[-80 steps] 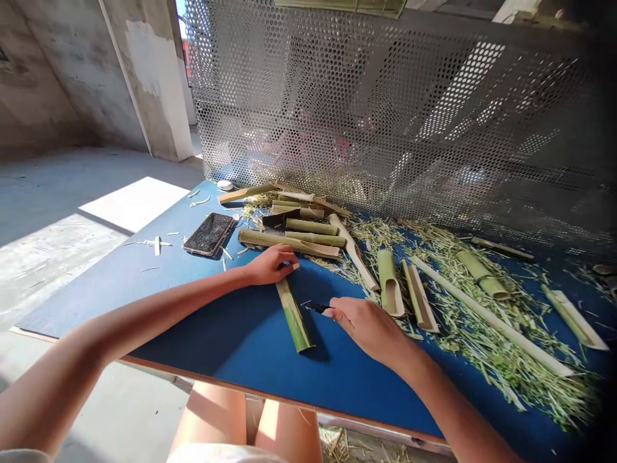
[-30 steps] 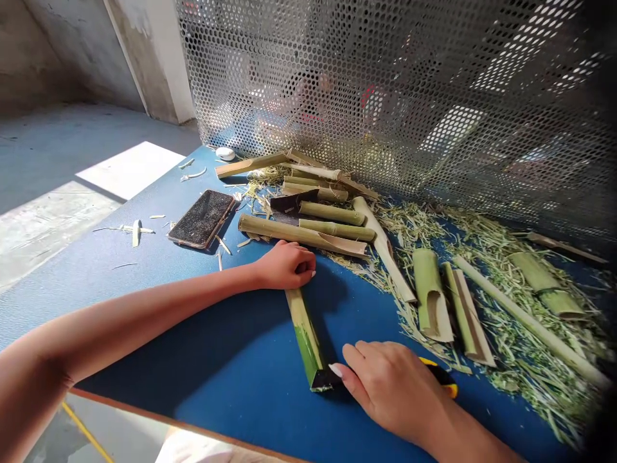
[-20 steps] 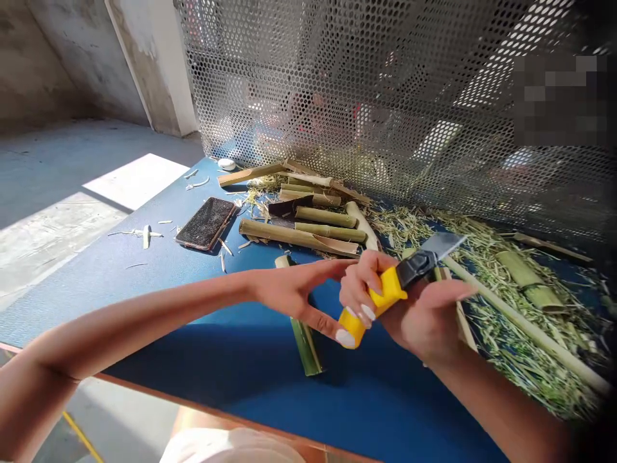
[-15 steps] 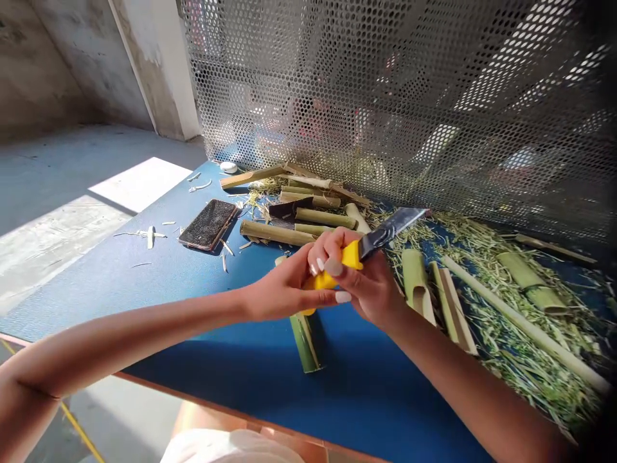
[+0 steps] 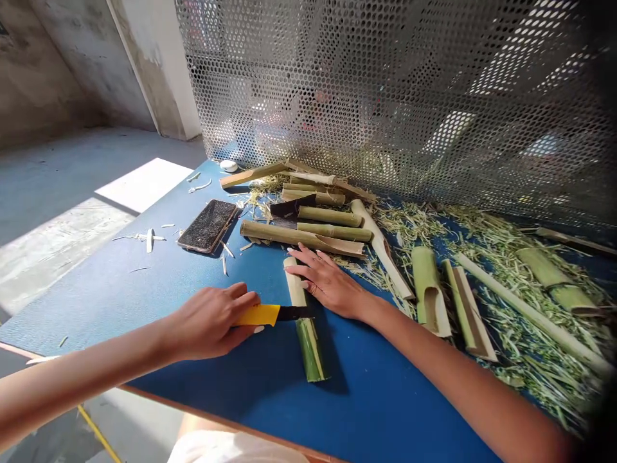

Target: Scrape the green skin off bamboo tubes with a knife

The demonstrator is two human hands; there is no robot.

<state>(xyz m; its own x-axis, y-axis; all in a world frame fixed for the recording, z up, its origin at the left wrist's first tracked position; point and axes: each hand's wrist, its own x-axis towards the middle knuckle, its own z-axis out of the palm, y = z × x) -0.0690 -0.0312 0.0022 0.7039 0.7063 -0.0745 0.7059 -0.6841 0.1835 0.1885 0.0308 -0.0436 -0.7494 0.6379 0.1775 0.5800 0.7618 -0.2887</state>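
A short green bamboo piece (image 5: 307, 334) lies lengthwise on the blue table (image 5: 144, 283). My left hand (image 5: 212, 320) grips a yellow-handled knife (image 5: 263, 315); its dark blade meets the bamboo from the left at mid-length. My right hand (image 5: 328, 280) lies flat, fingers spread, on the far part of the same bamboo piece and the table beside it.
A phone (image 5: 208, 225) lies at the left. A pile of bamboo sticks (image 5: 308, 222) sits behind the hands, split pieces (image 5: 431, 292) and green shavings (image 5: 511, 321) to the right. A perforated metal screen (image 5: 385, 96) stands along the table's back. The table's front edge is close.
The knife passed from my right hand to my left. My left hand came off the bamboo's far end, and my right hand moved there and now lies flat on it.
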